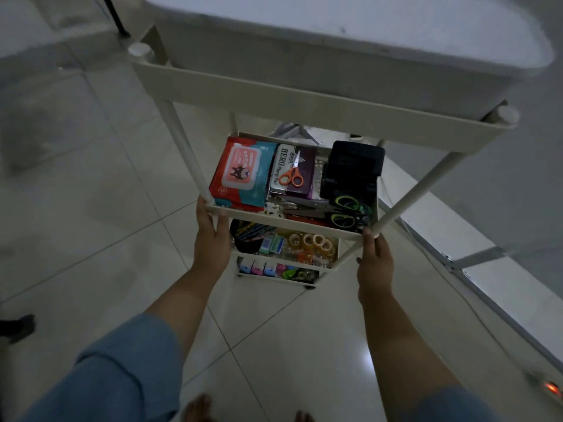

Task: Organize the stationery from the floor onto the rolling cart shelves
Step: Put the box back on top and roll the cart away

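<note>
Cream plastic rolling cart [274, 95] fills the centre and top of the frame, straight up-frame of both arms. The left grip [211, 236] clasps the near left corner of the middle shelf [289, 222]. The right grip [373, 257] is wrapped at the near right corner, where the post meets the rim. The shelf's long axis runs left to right between them, so neither is nearer.

The stationery already sits shelved:
- **Middle shelf:** wipes pack [240, 172], stamp pad tin [285, 169] with orange scissors [292, 176] on it, a black punch [353, 169] and green-handled scissors [347, 211].
- **Shelf below:** tape rolls [310, 242].

A white bin [365, 41] rides on top. No loose items show on the floor [91, 208]. Any move now is probably shifting the cart. A pale ledge [457, 239] at the right edge lies close beside it.
</note>
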Demonstrator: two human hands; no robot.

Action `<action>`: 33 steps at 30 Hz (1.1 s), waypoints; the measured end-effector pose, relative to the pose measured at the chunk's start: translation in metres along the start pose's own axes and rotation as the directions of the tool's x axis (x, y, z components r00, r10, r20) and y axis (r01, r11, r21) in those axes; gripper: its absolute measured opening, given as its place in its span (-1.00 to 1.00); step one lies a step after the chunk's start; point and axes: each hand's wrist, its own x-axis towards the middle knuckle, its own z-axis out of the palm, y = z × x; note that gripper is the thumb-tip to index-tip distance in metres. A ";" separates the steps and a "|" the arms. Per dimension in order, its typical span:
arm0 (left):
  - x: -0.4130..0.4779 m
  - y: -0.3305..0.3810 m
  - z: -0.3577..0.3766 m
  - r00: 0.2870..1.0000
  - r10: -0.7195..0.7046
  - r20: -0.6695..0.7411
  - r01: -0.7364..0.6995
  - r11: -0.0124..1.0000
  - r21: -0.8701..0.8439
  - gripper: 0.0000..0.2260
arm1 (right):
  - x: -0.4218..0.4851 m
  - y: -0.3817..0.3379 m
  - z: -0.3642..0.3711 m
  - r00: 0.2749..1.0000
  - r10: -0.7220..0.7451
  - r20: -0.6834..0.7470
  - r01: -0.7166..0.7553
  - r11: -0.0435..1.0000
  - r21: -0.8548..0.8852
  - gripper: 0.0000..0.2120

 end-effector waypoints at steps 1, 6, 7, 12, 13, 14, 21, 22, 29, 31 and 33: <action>0.004 -0.001 -0.001 1.000 0.007 0.011 -0.007 1.000 0.001 -0.55 | -0.001 0.001 0.003 1.000 0.004 -0.026 -0.004 1.000 0.012 -0.70; 0.024 -0.007 -0.013 0.989 0.030 0.147 -0.026 0.999 -0.026 -0.57 | -0.005 0.003 0.014 0.986 0.027 -0.163 -0.018 0.998 0.056 -0.70; 0.028 -0.007 -0.015 0.983 0.035 0.182 -0.031 0.999 -0.028 -0.58 | -0.007 0.004 0.016 0.982 0.026 -0.187 -0.014 0.998 0.064 -0.69; 0.048 -0.004 -0.023 0.943 0.065 0.326 -0.080 0.996 0.034 -0.55 | -0.012 0.001 0.026 0.960 0.039 -0.276 -0.002 0.991 0.134 -0.76; 0.052 -0.002 -0.024 0.936 0.058 0.348 -0.077 0.996 0.039 -0.54 | -0.013 0.001 0.027 0.958 0.047 -0.283 -0.006 0.989 0.146 -0.77; 0.055 -0.001 -0.024 0.929 0.048 0.367 -0.071 0.996 0.050 -0.53 | -0.014 0.000 0.027 0.956 0.059 -0.288 -0.012 0.987 0.161 -0.75; 0.080 0.004 -0.010 0.927 0.058 0.370 -0.107 0.988 0.114 -0.52 | -0.014 -0.003 0.025 0.964 0.059 -0.258 0.002 0.972 0.233 -0.85; 0.083 0.005 -0.006 0.931 0.060 0.361 -0.106 0.989 0.107 -0.53 | -0.013 -0.003 0.025 0.965 0.055 -0.255 0.007 0.971 0.237 -0.85; 0.108 0.013 0.015 0.951 0.073 0.300 -0.108 0.989 0.102 -0.60 | -0.006 -0.001 0.023 0.946 0.046 -0.321 0.040 0.966 0.255 -0.74; 0.112 0.016 0.020 0.964 0.081 0.254 -0.118 0.985 0.130 -0.64 | -0.005 -0.001 0.022 0.937 0.051 -0.346 0.046 0.963 0.267 -0.72; 0.115 0.018 0.025 0.975 0.074 0.211 -0.093 0.993 0.078 -0.67 | -0.002 -0.001 0.021 0.927 0.069 -0.369 0.044 0.956 0.289 -0.72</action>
